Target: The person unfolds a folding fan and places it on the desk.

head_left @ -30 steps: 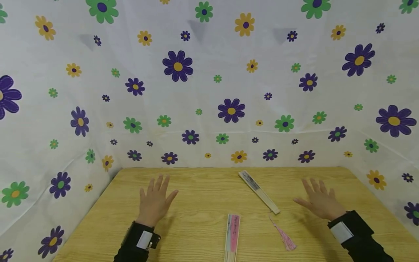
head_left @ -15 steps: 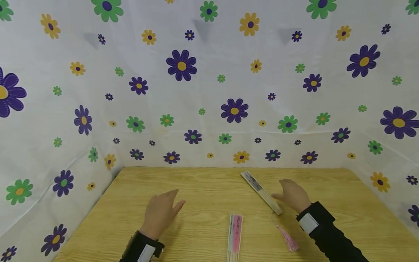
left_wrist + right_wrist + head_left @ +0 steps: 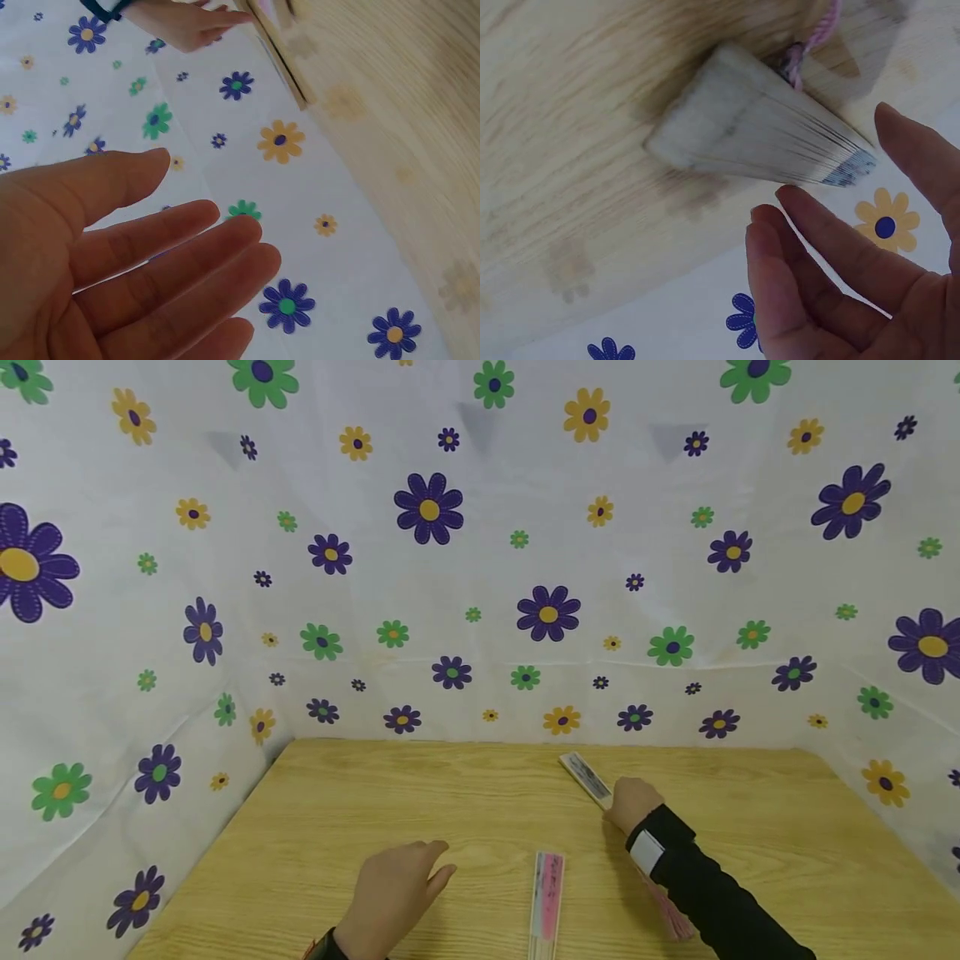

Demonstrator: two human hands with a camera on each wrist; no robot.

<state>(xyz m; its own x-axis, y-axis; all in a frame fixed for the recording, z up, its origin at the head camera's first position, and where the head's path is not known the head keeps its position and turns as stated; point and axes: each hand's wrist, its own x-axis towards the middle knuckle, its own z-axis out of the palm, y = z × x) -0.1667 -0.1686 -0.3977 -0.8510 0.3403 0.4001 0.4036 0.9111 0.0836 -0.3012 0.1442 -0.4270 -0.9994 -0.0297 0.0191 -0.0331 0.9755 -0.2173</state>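
A folded fan with pale wooden ribs lies slanted on the far right of the wooden table, its pink tassel trailing toward me. My right hand hovers right over its middle. In the right wrist view the fingers are spread beside the fan without closing on it. A second folded fan, pink, lies near the front edge. My left hand floats flat and relaxed to the left of it, holding nothing, and its palm shows straight fingers.
White cloth printed with purple, green and yellow flowers walls the table on the back, left and right. The left half of the tabletop is bare wood.
My right hand has moved in from the right side of the table and now sits over the slanted fan. The left hand has drifted toward me and slightly right. Neither fan has moved.
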